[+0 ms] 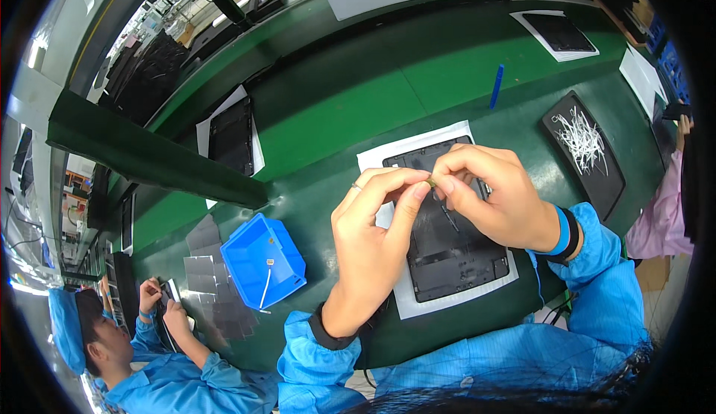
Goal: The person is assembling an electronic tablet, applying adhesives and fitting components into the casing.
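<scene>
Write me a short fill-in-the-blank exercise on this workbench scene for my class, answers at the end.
1. The person's ring is on the ____ hand.
2. The sheet beneath the flat black panel is coloured ____.
3. The open bin is coloured ____.
4. In the picture, the tray of white strips lies to the panel's ____.

Missing words: left; white; blue; right.

blue sleeves (608, 283) | black cuffs (328, 336) | left hand (373, 235): slim ring (356, 186) | right: blue wristband (561, 231), thin blue cord (538, 276)

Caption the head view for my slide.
Left hand and right hand pinch a tiny part over a black panel, blue bin at left.
</scene>
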Available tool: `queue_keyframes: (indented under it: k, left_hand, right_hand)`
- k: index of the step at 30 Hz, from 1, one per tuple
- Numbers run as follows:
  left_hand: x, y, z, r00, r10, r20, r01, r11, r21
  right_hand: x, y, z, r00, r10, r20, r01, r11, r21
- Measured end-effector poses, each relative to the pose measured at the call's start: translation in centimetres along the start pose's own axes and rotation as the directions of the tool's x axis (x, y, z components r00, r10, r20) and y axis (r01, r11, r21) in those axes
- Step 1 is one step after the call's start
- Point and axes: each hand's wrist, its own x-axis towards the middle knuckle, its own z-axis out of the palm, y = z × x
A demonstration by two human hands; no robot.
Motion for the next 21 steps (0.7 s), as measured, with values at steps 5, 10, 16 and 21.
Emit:
queue_keyframes:
  k: [5, 10, 16, 21]
  left_hand:
    - [-0.3, -0.5, 0.6, 0.987, -0.163, 0.006, 0.161, 0.964, -0.211]
    - [-0.4, -0.4, 1.2, 0.968, -0.238, 0.079, 0.25, 0.892, -0.376]
    - [-0.3, -1.3, 0.4, 0.885, -0.43, 0.18, 0.457, 0.725, -0.514]
    - [0.0, -2.4, 0.4, 0.893, -0.441, 0.089, 0.434, 0.793, -0.428]
  right_hand:
    - [0.2, 0.2, 0.0, 1.0, -0.009, -0.002, 0.009, 0.998, -0.06]
    - [0.4, 0.2, -1.0, 0.917, 0.347, 0.2, -0.397, 0.846, 0.355]
    - [1.9, -1.1, -7.8, 0.821, 0.49, 0.293, -0.475, 0.871, -0.125]
    - [-0.1, 0.7, -18.1, 0.667, 0.708, -0.231, -0.563, 0.277, -0.778]
